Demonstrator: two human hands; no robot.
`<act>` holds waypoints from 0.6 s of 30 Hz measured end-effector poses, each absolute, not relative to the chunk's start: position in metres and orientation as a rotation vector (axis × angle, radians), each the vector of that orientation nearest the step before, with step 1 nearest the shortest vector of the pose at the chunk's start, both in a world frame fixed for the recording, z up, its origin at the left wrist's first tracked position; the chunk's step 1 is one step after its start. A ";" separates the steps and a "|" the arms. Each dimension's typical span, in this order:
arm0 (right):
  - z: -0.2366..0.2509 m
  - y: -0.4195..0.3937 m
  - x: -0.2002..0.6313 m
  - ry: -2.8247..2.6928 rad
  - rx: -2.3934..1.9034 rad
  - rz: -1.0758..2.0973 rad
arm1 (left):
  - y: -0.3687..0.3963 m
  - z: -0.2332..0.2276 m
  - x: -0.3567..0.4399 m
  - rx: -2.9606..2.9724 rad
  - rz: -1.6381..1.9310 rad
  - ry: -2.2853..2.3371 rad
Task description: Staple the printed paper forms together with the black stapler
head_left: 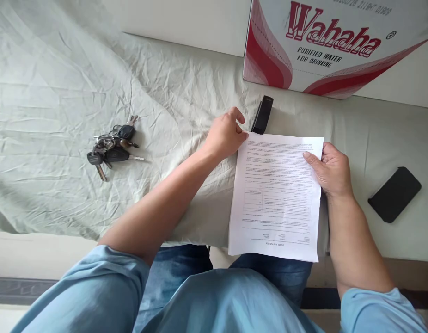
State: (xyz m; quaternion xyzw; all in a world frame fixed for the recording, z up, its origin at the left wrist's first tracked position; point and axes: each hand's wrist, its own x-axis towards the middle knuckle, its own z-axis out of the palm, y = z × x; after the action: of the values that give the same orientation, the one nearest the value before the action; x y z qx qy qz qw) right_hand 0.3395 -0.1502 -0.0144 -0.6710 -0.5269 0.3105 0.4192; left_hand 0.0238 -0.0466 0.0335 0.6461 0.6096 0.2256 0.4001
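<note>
A printed sheet of paper (276, 194) lies on the pale sheet-covered surface (61, 92), its text upside down to me and its near edge hanging past the front edge. My right hand (332, 169) grips the paper's right edge, thumb on top. My left hand (226, 134) has its fingers curled and pinches the paper's far left corner. Just beyond that corner lies a black stapler (262, 114), close to my left fingertips.
A bunch of keys (112, 145) lies to the left on the wrinkled sheet. A black phone (394, 194) lies face down at the right. A red and white Wahaha water carton (332, 41) stands at the back right.
</note>
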 end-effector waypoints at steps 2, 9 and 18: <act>-0.015 -0.149 0.340 -1.296 -1.683 0.794 | -0.046 0.030 0.027 1.639 0.602 1.559; -0.006 -0.150 0.337 -1.257 -1.673 0.922 | -0.051 0.015 0.017 1.776 0.714 1.393; -0.014 -0.147 0.344 -1.289 -1.712 0.835 | -0.047 -0.001 0.015 1.912 0.745 1.354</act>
State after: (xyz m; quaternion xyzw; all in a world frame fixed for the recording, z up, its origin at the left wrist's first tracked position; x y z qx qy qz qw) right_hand 0.3441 -0.1474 -0.0144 -0.6795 -0.5116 0.3314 0.4083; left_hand 0.0154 -0.0472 -0.0008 0.7328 0.5190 0.2856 0.3348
